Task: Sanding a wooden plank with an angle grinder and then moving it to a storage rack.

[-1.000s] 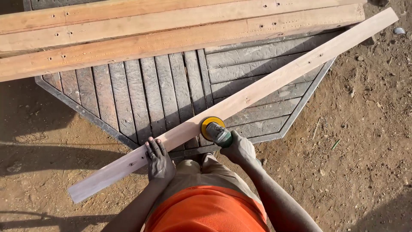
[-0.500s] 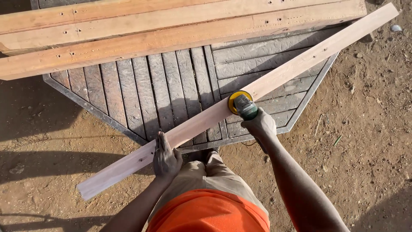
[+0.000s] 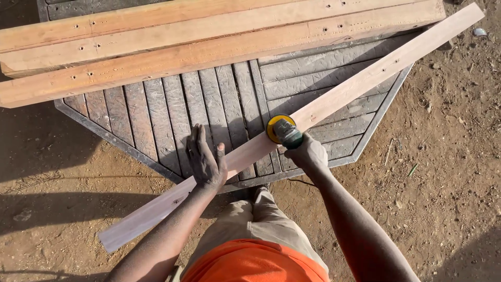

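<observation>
A long pale wooden board (image 3: 360, 83) lies slantwise across a grey slatted table top (image 3: 172, 109), running from lower left to upper right. My left hand (image 3: 205, 159) presses flat on the board near the table's front edge, fingers spread. My right hand (image 3: 309, 154) grips a small green sander with a yellow disc (image 3: 282, 130), and the disc rests on the board's near edge just right of my left hand.
Three thick timber beams (image 3: 209, 36) with screw holes lie across the far side of the table. Bare brown dirt (image 3: 449, 172) surrounds the table, with my shadow on the left. My orange shirt and tan trousers fill the bottom centre.
The sander slid up the board to the right, then came back a little toward me. My left hand shifted rightward along the board and now lies flat on it. The camera moved closer.
</observation>
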